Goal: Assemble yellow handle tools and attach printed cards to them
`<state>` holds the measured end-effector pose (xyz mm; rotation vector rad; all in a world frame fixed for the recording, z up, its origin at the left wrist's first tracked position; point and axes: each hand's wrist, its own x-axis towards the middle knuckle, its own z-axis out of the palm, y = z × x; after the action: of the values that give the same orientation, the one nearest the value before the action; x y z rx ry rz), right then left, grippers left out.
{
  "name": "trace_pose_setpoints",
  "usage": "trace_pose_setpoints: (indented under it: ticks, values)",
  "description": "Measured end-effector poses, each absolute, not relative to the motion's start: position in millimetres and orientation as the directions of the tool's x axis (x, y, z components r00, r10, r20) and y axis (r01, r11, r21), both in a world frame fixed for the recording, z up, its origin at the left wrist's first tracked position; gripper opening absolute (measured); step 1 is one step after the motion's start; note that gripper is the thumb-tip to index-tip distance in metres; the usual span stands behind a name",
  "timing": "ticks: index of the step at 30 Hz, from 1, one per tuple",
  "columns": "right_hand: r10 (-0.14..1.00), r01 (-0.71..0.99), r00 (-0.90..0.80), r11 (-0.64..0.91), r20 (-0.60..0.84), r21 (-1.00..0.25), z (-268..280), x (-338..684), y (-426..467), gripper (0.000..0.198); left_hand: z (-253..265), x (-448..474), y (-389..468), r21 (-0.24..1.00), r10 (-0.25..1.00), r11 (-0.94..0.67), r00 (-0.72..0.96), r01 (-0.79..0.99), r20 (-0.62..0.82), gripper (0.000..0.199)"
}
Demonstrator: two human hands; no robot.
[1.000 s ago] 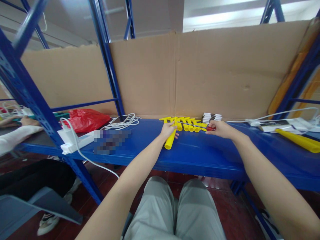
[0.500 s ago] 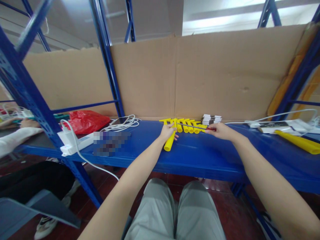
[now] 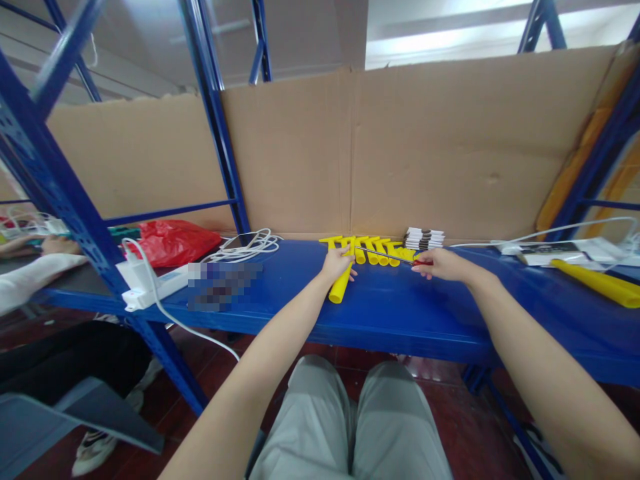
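My left hand [image 3: 336, 265] is closed around a yellow plastic tube with a crosspiece at its far end [image 3: 341, 288], its round open end tilted toward me. In my right hand [image 3: 440, 265] is a screwdriver [image 3: 423, 263] with a red handle, and its long thin shaft points left. The shaft's tip meets the yellow piece near its top, where my fingers partly hide the contact. Behind lie several similar yellow pieces [image 3: 384, 260] in a row against the cardboard.
White-and-black small parts [image 3: 424, 239] are stacked behind my right hand. Another yellow tube [image 3: 597, 283] lies far right beside white boxes [image 3: 570, 252]. On the left are a red bag [image 3: 177, 243], coiled white cable [image 3: 250, 247] and a power strip [image 3: 160, 288]. A co-worker's sleeve [image 3: 35, 280] shows far left.
My right hand has turned slightly on the screwdriver, and its handle sits a little lower. My left hand stays on the yellow piece.
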<state>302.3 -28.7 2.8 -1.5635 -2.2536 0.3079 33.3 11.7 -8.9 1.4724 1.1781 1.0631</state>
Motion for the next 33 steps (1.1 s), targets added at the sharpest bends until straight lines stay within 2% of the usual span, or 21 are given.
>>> trace_pose_setpoints:
  ticks: [2, 7, 10, 17, 21, 24, 27, 33]
  values:
    - [0.931, 0.857, -0.312, 0.362, 0.191, -0.367, 3.8, 301.5, -28.9, 0.038, -8.5, 33.3, 11.4, 0.98, 0.985, -0.095, 0.16, 0.175, 0.067, 0.059]
    - [0.892, 0.89, -0.232, 0.356, 0.388, -0.285, 3.2, 301.1, -25.3, 0.033, -9.5, 34.4, 12.5, 0.977, 0.985, -0.105, 0.156, 0.184, 0.077, 0.058]
    - [0.884, 0.905, -0.185, 0.324, 0.43, -0.276, 1.6, 301.9, -24.1, 0.034, -11.9, 34.3, 15.3, 0.974, 0.984, -0.115, 0.158, 0.194, 0.085, 0.059]
    - [0.911, 0.887, -0.283, 0.368, 0.3, -0.281, 6.4, 300.1, -30.4, 0.036, -14.1, 32.7, 19.5, 0.972, 0.982, -0.12, 0.165, 0.201, 0.087, 0.06]
    - [0.909, 0.897, -0.275, 0.359, 0.313, -0.257, 9.4, 296.6, -31.0, 0.032, -12.1, 33.6, 18.3, 0.974, 0.985, -0.104, 0.154, 0.202, 0.073, 0.06]
    - [0.903, 0.908, -0.219, 0.327, 0.369, -0.263, 7.8, 296.4, -29.0, 0.023, -10.6, 33.8, 16.2, 0.974, 0.984, -0.112, 0.156, 0.199, 0.081, 0.059]
    - [0.898, 0.912, -0.157, 0.291, 0.41, -0.29, 5.0, 298.2, -27.5, 0.025, -9.9, 33.5, 14.1, 0.973, 0.982, -0.118, 0.166, 0.2, 0.085, 0.058]
    - [0.924, 0.895, -0.243, 0.332, 0.296, -0.3, 6.6, 295.3, -31.5, 0.023, -10.1, 32.4, 13.1, 0.971, 0.98, -0.131, 0.171, 0.202, 0.096, 0.059]
